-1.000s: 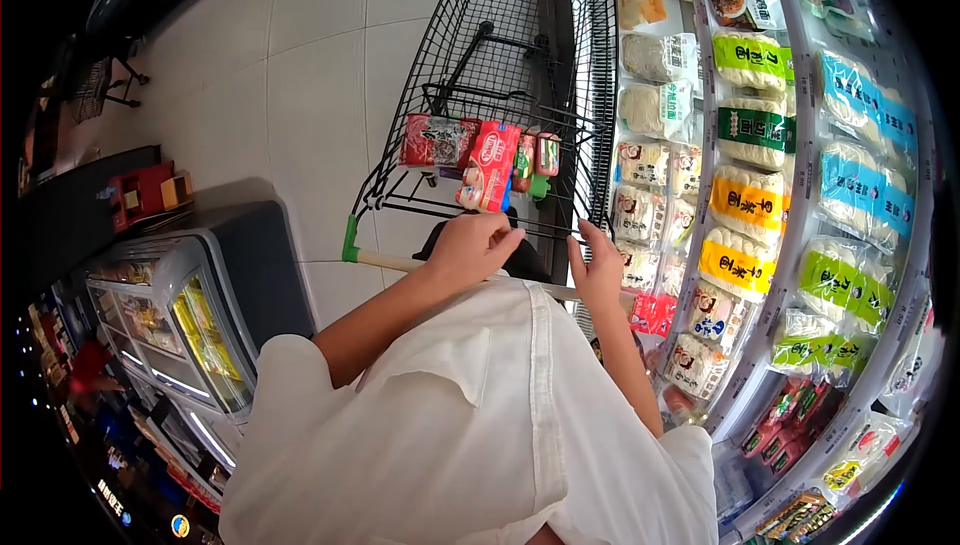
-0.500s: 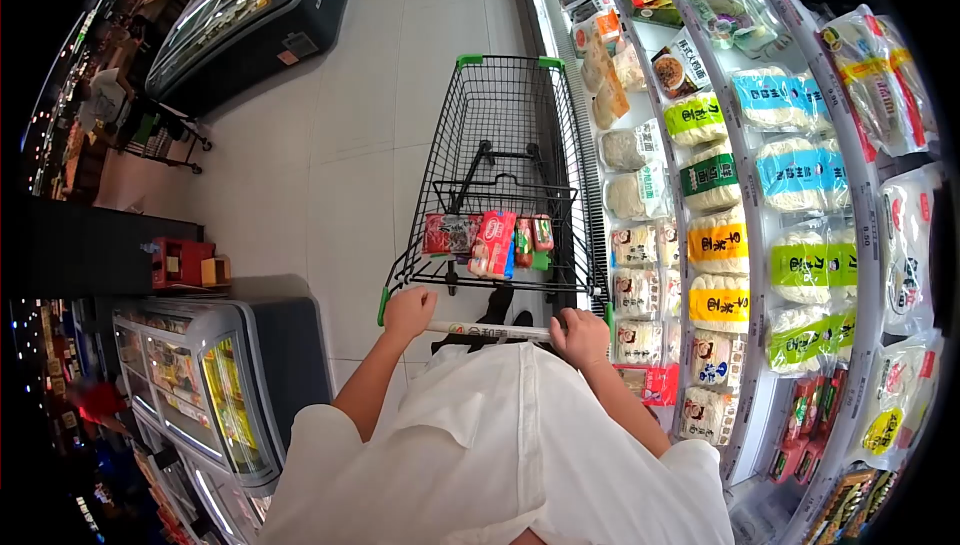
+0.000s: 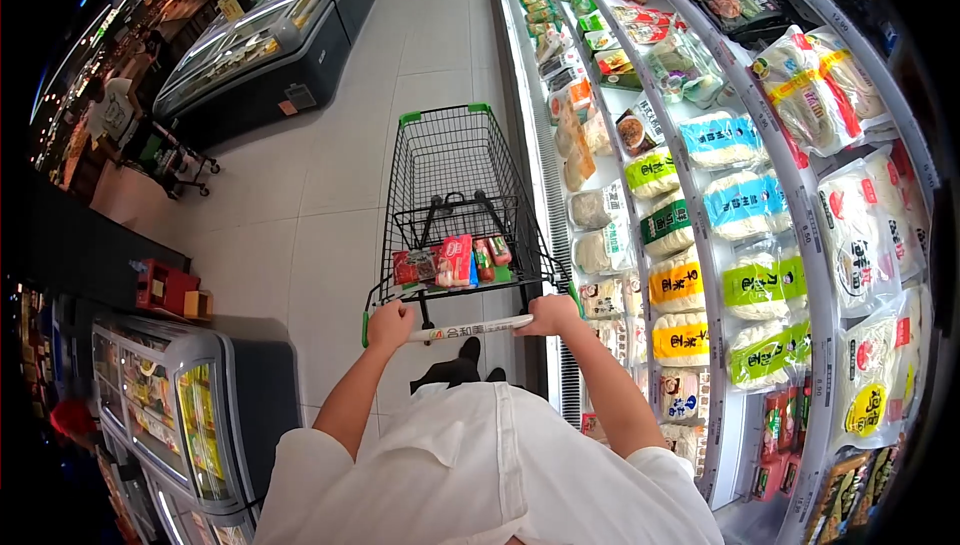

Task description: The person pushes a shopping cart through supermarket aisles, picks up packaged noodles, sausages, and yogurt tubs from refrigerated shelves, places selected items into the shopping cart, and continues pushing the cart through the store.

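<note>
Hands (image 3: pixel 391 325): both wrapped around handle (image 3: pixel 465 330) | shopping cart (image 3: pixel 447 109): red packages (image 3: pixel 455 261) near handle

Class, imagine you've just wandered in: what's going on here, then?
A person in a white shirt is at a shopping cart, with the left hand and right hand both closed around its handle. A few packets, mostly red and pink, lie in the cart's near end, touched by neither hand. On the person's right, shelves hold rows of packaged food; on the left stands a glass-fronted cabinet. The cart is in the aisle, its front end pointing away from the person.
</note>
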Demonstrator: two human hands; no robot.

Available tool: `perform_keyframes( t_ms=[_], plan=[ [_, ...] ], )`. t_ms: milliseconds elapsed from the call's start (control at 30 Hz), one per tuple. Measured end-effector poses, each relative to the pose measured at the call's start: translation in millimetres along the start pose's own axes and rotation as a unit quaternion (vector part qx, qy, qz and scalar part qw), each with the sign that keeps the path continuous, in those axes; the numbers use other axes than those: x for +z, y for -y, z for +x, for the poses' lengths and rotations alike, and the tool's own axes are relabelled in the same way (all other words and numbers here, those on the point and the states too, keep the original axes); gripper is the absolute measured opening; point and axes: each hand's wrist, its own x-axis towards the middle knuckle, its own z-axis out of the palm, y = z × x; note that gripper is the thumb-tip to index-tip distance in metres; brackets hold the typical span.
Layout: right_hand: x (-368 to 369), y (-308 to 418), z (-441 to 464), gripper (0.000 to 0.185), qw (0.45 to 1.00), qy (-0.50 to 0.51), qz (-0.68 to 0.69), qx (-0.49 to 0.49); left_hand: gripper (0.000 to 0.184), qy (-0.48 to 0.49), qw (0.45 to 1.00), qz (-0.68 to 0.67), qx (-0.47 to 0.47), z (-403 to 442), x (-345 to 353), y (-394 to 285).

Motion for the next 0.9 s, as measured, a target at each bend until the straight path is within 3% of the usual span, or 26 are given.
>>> perform_keyframes(
  t_ms=[67,233,633,900],
  plan=[
    [-12,-2,8,0.080,1.000,0.010,-0.011,0.008,0.039,-0.007,0.999,0.011,-0.036,5,2,-1],
    [-31,-5,32,0.085,1.000,0.025,-0.010,-0.006,0.033,-0.009,0.997,0.009,-0.070,19,-4,-5],
    [-95,8,117,0.087,0.999,0.048,-0.013,-0.020,0.034,0.003,0.995,0.007,-0.096,112,-49,-7],
    [-145,15,187,0.088,0.999,0.037,0.010,-0.003,0.034,-0.024,0.999,0.022,-0.044,213,-68,11]
  ],
)
